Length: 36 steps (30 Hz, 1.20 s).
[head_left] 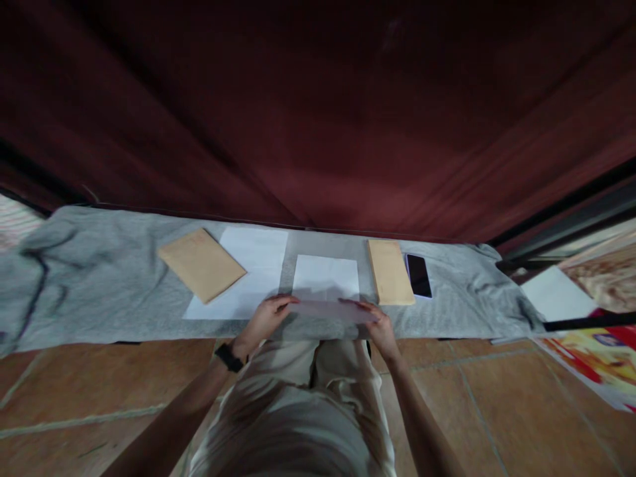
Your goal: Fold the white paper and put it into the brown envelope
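Observation:
Between my two hands, near the front edge of the cloth-covered surface, is a sheet of paper (pixel 332 310), seen at a shallow angle. My left hand (pixel 268 317) pinches its left end, and my right hand (pixel 378 326) grips its right end. Just beyond it, a white sheet (pixel 326 273) lies flat on the cloth. To the right of that sheet rests a narrow brown envelope (pixel 390 271). Farther left, a wider brown envelope (pixel 203 265) lies at a slant, partly over large white paper (pixel 258 271).
Grey cloth (pixel 124 298) covers the long narrow surface. A dark phone (pixel 419 275) lies beside the narrow envelope. Behind rises a dark red panel (pixel 318 132). At the right stand a white sheet (pixel 559 293) and a colourful printed package (pixel 601 361). The floor is brown tile (pixel 477 384).

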### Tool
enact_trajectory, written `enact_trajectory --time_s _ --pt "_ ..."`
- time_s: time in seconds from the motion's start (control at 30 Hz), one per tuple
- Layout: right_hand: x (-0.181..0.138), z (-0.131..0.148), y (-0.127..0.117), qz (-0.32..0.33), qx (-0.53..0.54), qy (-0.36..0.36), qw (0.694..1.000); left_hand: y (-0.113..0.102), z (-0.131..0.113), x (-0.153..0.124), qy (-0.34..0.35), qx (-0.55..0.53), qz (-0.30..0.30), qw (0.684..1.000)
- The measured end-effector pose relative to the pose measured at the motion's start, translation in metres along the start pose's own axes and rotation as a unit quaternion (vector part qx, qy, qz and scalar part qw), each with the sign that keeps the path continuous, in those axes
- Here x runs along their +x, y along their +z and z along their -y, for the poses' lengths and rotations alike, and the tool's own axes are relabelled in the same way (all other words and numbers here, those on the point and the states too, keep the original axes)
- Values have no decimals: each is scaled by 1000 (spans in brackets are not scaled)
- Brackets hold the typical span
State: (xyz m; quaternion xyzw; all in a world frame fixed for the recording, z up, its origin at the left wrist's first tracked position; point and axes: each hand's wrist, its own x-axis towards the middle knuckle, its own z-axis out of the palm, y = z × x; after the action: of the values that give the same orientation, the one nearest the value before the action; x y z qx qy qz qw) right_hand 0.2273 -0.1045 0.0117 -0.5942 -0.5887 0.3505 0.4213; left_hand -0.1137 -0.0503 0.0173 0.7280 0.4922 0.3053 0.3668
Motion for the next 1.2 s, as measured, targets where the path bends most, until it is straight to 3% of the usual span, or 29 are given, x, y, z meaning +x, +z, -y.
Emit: enact_trajectory --time_s 0.13,0.4,0.57,0.7,0.77,0.9,1.0,1.2 --pt "11 1 9 -64 -30 54 996 4 -5 9 -63 -13 -42 997" --pt "24 7 24 -92 29 71 993 10 -11 20 -119 -40 -72 989" --pt "16 9 16 -23 137 83 987 3 -6 12 -118 -155 25 981" --pt "10 12 3 84 124 68 986 -9 1 7 -16 -151 145 978" --pt "8 14 0 119 110 53 985 -10 4 6 12 -133 167 977" --pt "8 14 1 119 88 75 986 -1 6 5 -73 -141 99 982" --pt "12 10 10 35 74 86 993 8 -2 10 -125 -161 17 979" --pt "29 6 31 -91 -41 94 991 16 -21 26 -137 -98 -96 981"
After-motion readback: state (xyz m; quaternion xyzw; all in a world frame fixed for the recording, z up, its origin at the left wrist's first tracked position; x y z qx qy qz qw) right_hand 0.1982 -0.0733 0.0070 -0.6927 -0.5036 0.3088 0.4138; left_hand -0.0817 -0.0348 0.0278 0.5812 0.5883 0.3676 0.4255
